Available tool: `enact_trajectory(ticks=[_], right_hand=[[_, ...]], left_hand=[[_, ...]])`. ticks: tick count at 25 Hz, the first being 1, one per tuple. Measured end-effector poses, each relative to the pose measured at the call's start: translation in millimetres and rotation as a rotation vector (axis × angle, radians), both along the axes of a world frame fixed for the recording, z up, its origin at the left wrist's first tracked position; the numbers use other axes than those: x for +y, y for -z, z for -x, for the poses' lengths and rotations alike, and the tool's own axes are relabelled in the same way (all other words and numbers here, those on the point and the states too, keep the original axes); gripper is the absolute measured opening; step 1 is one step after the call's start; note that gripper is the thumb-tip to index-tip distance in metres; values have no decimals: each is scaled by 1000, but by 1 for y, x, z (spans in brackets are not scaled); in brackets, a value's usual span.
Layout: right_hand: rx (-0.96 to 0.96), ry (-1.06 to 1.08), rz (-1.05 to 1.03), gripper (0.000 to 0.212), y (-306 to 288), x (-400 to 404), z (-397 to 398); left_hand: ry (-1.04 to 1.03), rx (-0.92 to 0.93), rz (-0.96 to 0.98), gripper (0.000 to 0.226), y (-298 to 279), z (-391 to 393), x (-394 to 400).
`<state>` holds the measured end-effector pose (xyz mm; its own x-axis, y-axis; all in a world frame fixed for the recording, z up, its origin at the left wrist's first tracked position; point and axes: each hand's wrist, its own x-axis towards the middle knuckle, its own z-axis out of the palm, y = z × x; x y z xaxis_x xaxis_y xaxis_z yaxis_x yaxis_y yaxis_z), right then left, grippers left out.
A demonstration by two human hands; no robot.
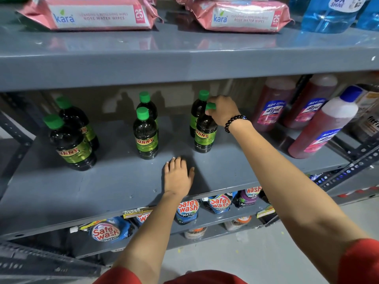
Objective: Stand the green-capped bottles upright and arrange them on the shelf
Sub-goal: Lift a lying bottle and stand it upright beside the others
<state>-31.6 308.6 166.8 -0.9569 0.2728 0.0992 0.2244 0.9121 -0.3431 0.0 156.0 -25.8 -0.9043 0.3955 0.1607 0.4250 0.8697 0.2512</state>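
Several dark bottles with green caps and green "Sunny" labels stand upright in pairs on the grey middle shelf [114, 181]. One pair is at the left [71, 144], one in the middle [145, 136], one at the right. My right hand [222, 111] grips the neck and cap of the front right bottle [205, 134], which stands on the shelf in front of another bottle [198, 107]. My left hand [178, 175] lies flat on the shelf near its front edge, fingers together, holding nothing.
Pink Lizol bottles [270, 107] stand and lean at the right of the same shelf. Pink wipe packs [92, 15] and blue bottles [330, 15] sit on the shelf above. Safewash pouches [187, 210] fill the shelf below.
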Motion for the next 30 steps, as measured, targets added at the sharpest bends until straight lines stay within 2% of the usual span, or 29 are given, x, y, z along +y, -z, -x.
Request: enact_trajectory(ticks=[6, 17, 24, 30], right_hand=[[-48, -81, 67, 44, 1, 6, 4], [-74, -128, -101, 47, -1, 4, 8], [-47, -63, -63, 48, 3, 4, 9], [-29, -94, -76, 45, -2, -4, 4]], left_hand=[[-10, 9, -4, 45, 0, 0, 1], [-2, -17, 11, 47, -1, 0, 1], [-10, -25, 18, 47, -2, 0, 1], [-14, -21, 23, 47, -2, 0, 1]])
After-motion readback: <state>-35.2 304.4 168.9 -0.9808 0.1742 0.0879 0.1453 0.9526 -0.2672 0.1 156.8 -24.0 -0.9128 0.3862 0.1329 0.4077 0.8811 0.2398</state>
